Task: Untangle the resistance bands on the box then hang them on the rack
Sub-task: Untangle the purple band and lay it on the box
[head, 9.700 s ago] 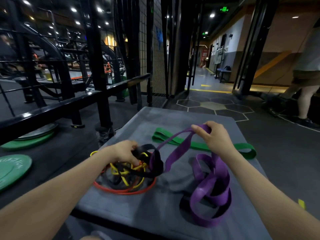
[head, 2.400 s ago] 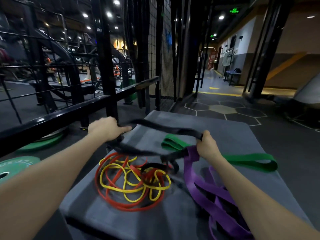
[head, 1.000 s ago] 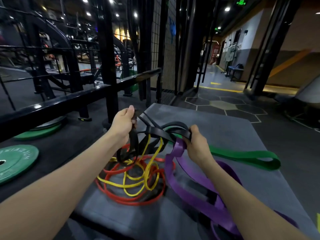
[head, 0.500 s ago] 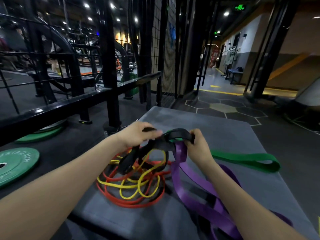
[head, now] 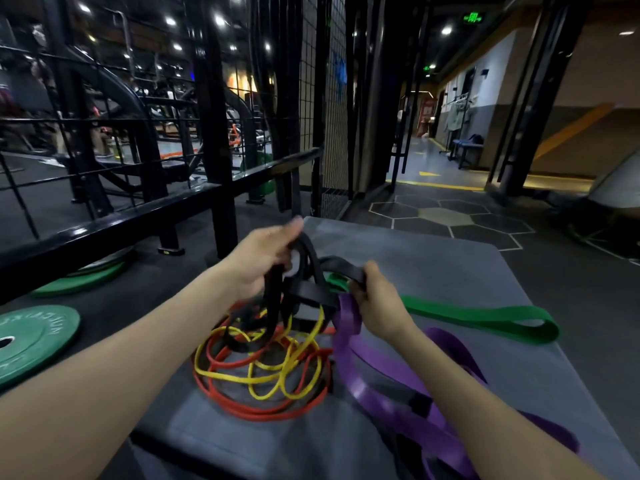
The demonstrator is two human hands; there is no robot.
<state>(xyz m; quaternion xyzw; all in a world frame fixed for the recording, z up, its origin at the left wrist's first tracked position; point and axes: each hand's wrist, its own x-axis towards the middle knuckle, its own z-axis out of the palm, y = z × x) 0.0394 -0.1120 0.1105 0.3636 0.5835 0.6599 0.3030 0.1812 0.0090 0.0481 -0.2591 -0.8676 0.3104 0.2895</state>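
A grey padded box [head: 433, 261] carries a tangle of bands. My left hand [head: 259, 258] grips the black band [head: 308, 292] and holds it raised over the heap. My right hand [head: 377, 299] holds another part of that black band just to the right, above the green one. Thin yellow band [head: 273, 375] and red band [head: 263, 412] loops lie knotted together under the black one. The wide purple band [head: 384, 386] runs from under my right hand toward the box's near right corner. The green band [head: 485, 318] lies flat on the right side.
A black steel rack rail [head: 138, 216] and upright post [head: 214, 140] stand left of the box, with wire mesh behind. Green weight plates [head: 31, 337] lie on the floor at left. Dark floor with hexagon markings [head: 446, 216] stretches beyond the box.
My left hand has lifted the black band higher, away from my right hand. Half a second ago both hands were close together at the same height. The yellow and red loops stay on the box.
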